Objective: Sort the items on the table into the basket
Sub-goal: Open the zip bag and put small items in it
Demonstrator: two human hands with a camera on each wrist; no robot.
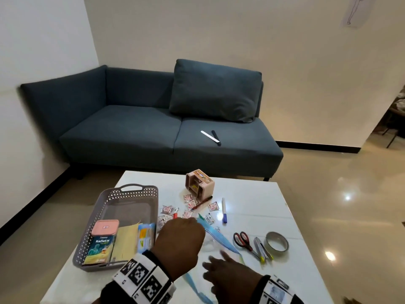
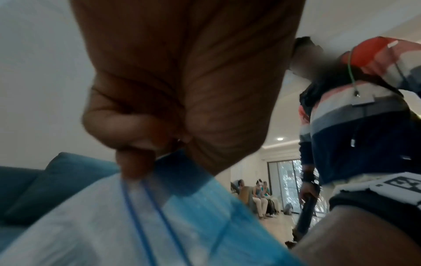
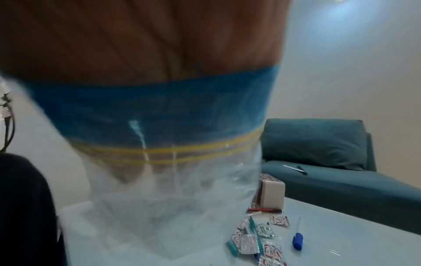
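While the left hand (image 1: pixel 182 235) pinches the blue-topped clear zip bag (image 1: pixel 215 236) over the white table (image 1: pixel 252 205), the right hand (image 1: pixel 228 275) lies inside it.

Only the left wrist view shows thumb and finger clamped on the rim; the right wrist view shows straight fingers (image 3: pixel 127 172) behind plastic. Beside them, the grey basket (image 1: pixel 122 194) holds a box and packets; sachets (image 1: pixel 213 206) lie scattered beyond.
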